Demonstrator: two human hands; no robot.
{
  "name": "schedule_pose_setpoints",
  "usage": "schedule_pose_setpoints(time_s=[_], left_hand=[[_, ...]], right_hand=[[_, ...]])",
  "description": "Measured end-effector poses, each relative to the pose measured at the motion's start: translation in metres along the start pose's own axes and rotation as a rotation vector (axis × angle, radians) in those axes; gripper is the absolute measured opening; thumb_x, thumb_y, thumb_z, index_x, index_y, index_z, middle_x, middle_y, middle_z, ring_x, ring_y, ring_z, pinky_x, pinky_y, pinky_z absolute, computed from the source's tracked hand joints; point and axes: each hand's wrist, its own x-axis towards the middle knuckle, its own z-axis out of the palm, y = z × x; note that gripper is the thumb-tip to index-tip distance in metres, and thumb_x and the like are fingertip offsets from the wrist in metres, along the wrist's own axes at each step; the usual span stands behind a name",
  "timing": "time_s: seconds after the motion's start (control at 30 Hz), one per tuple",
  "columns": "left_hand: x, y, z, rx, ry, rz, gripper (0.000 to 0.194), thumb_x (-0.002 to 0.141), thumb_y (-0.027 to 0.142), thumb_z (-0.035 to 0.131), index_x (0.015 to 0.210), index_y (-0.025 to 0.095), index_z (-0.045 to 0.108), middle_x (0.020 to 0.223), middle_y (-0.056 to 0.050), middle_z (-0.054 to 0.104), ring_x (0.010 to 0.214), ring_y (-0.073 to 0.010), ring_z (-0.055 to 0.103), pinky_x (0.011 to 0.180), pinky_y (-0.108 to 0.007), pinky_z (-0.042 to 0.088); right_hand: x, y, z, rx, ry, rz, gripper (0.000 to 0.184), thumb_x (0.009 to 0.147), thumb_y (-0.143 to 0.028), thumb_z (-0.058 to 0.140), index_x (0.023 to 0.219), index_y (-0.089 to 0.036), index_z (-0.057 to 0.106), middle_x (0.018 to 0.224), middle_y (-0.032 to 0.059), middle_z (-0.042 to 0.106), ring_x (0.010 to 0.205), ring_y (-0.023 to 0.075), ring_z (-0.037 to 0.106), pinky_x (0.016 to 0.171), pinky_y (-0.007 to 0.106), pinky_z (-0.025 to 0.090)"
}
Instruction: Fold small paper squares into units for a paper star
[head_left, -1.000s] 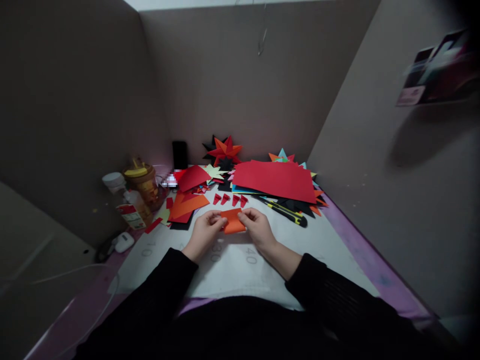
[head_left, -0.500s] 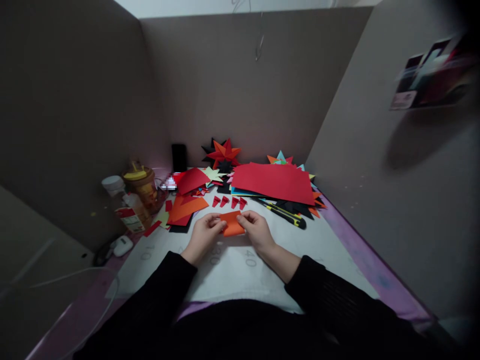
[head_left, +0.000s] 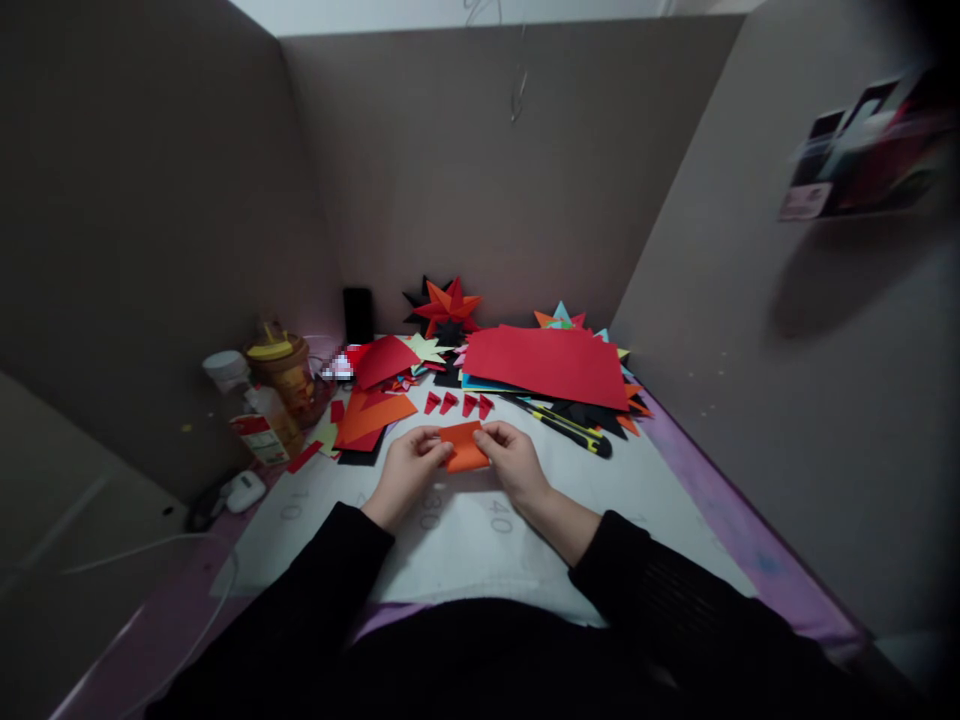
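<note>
A small orange paper piece point(head_left: 465, 447) is held just above the white cutting mat point(head_left: 465, 540). My left hand point(head_left: 409, 470) pinches its left edge and my right hand point(head_left: 510, 460) pinches its right edge, fingers closed on the paper. Just beyond the hands lie several small folded red paper units point(head_left: 459, 403) in a row.
A stack of red and coloured sheets point(head_left: 547, 365) sits at the back right, with a yellow-black utility knife point(head_left: 574, 428) in front of it. Orange and red sheets point(head_left: 371, 415) lie at left. Paper stars point(head_left: 448, 305) stand by the back wall. Bottles point(head_left: 259, 395) and a white mouse point(head_left: 244, 490) are at far left.
The view shifted slightly downward a second ago. The hands and the orange paper have stayed nearly in place.
</note>
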Motion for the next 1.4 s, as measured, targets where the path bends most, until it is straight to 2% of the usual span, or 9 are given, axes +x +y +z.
schedule_pose_setpoints(time_s=[1.03, 1.17, 1.27, 1.4], left_hand=[[-0.002, 0.003, 0.002, 0.012, 0.003, -0.011, 0.031, 0.061, 0.028, 0.075, 0.084, 0.014, 0.062, 0.064, -0.002, 0.068, 0.058, -0.0152, 0.063, 0.058, -0.025, 0.047], [-0.002, 0.003, 0.0, 0.119, -0.009, 0.026, 0.025, 0.063, 0.028, 0.074, 0.081, 0.014, 0.063, 0.063, -0.002, 0.067, 0.056, -0.0152, 0.062, 0.056, -0.024, 0.045], [-0.004, 0.0, -0.003, 0.308, -0.049, 0.172, 0.021, 0.068, 0.026, 0.07, 0.086, 0.016, 0.067, 0.072, -0.004, 0.07, 0.064, -0.0173, 0.064, 0.062, -0.026, 0.047], [-0.008, -0.005, -0.006, 0.524, -0.115, 0.367, 0.021, 0.075, 0.02, 0.063, 0.095, 0.022, 0.069, 0.084, -0.004, 0.072, 0.074, -0.0179, 0.066, 0.071, -0.027, 0.048]], right_hand=[[0.0, 0.0, 0.0, -0.028, -0.009, -0.01, 0.029, 0.07, -0.046, 0.07, 0.072, -0.018, 0.062, 0.065, 0.0, 0.061, 0.06, 0.0151, 0.053, 0.059, 0.028, 0.042], [0.0, -0.004, -0.002, -0.23, -0.058, -0.117, 0.016, 0.074, -0.035, 0.066, 0.072, -0.019, 0.062, 0.066, -0.0007, 0.059, 0.061, 0.0151, 0.052, 0.06, 0.028, 0.041], [-0.001, -0.01, -0.003, -0.479, -0.144, -0.291, 0.005, 0.075, -0.023, 0.063, 0.072, -0.021, 0.065, 0.072, 0.0011, 0.063, 0.069, 0.0173, 0.055, 0.068, 0.03, 0.043], [-0.003, -0.016, -0.001, -0.69, -0.27, -0.492, 0.012, 0.076, -0.015, 0.06, 0.074, -0.023, 0.068, 0.073, 0.003, 0.065, 0.078, 0.0204, 0.055, 0.079, 0.036, 0.042]])
